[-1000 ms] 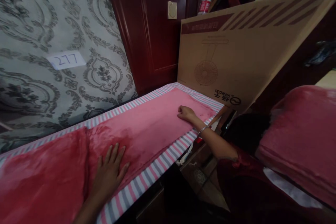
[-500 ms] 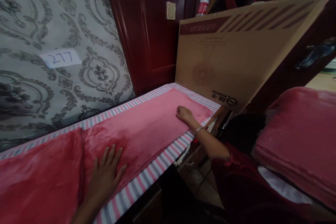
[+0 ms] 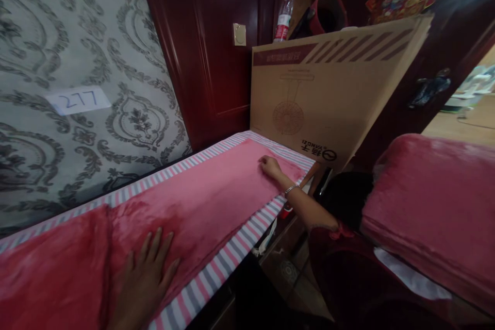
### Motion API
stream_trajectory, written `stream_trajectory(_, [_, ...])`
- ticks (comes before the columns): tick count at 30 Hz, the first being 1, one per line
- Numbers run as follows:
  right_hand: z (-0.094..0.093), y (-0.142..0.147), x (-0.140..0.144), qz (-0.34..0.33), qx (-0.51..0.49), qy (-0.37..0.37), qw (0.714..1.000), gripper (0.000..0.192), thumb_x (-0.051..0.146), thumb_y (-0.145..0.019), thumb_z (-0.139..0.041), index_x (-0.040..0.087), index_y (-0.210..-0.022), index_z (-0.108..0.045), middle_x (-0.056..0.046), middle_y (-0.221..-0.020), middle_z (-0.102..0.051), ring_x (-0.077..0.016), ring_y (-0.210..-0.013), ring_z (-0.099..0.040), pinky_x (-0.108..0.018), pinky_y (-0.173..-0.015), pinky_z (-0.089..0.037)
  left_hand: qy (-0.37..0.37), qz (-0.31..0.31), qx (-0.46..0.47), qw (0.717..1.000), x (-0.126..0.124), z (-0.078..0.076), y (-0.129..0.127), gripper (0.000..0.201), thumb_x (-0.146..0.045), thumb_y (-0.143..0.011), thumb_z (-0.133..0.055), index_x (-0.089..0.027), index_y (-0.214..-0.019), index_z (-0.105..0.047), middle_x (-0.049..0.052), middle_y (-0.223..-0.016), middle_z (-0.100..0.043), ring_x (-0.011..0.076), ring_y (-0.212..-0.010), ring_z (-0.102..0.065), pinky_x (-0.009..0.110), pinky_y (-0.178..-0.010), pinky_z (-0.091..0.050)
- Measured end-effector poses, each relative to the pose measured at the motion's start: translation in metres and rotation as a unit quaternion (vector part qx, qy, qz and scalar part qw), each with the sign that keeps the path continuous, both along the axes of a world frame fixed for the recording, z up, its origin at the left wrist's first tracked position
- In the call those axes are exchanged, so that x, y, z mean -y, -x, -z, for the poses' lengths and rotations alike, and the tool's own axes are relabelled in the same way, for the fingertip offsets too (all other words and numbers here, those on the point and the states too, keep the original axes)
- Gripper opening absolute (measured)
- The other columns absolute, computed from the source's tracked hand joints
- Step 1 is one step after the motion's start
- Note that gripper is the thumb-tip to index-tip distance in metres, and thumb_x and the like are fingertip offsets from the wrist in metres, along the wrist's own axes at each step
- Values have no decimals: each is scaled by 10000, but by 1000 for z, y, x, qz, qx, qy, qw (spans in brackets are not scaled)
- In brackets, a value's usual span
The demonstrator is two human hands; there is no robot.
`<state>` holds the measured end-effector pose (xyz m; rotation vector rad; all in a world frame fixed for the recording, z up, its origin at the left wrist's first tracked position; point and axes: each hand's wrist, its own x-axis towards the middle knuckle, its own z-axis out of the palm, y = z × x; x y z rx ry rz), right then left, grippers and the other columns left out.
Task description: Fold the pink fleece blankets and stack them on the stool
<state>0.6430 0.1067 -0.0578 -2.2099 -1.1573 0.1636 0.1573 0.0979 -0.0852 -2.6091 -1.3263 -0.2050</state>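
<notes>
A long pink plush cloth (image 3: 209, 185) lies spread flat over a pink, grey and white striped cloth (image 3: 230, 255). My left hand (image 3: 149, 263) rests palm down on the near part of the plush cloth, its fingers spread and nothing in them. Farther off, near the far end of that cloth, my right hand (image 3: 271, 168) has its fingers curled together against the surface. Whether they pinch the fabric or hold something small cannot be made out. Left of my left hand lies a thicker red plush layer (image 3: 54, 268) with a raised edge.
An upright cardboard box (image 3: 332, 87) borders the far end, with a plastic bottle (image 3: 283, 18) behind it. A pink plush stack (image 3: 436, 216) stands at right. Patterned wall (image 3: 88, 144) with a paper marked 277 (image 3: 79, 100) runs along the left; a dark red door panel (image 3: 209, 51) adjoins it.
The camera view has shifted, bringing more of the right side and the box's top into sight. Both hands stay in about the same places on the plush cloth.
</notes>
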Motion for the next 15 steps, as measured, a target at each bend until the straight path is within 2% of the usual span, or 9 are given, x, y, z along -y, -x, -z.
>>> stream_trajectory(5, [1, -22, -14, 66, 4, -33, 997, 483, 91, -886, -431, 144, -1331, -611, -122, -1343, -644, -189, -1215, -613, -250, -994, -458, -11, 1, -9, 1000, -1, 4, 2, 654, -467, -901, -342, -169, -1443, -553, 134, -1587, -395, 360, -1479, -339, 592, -1136, -304])
stream_trajectory(10, [0, -34, -35, 96, 10, -36, 995, 520, 120, -899, -431, 144, -1397, -576, -147, -1395, -597, -247, -1289, -559, -321, -1049, -436, -6, 3, -17, 1000, -7, 16, 12, 643, -476, -901, -354, -193, -1442, -555, 125, -1576, -414, 364, -1466, -364, 605, -1140, -300])
stream_trajectory(15, [-6, -50, -65, 90, 13, -17, 996, 490, 168, -903, -480, 169, -1376, -608, -173, -1360, -614, -307, -1296, -540, -397, -1039, -440, -18, 2, -11, 1000, -21, 39, 26, 615, -496, -869, -426, -254, -1409, -595, 86, -1568, -439, 352, -1466, -369, 597, -1131, -325])
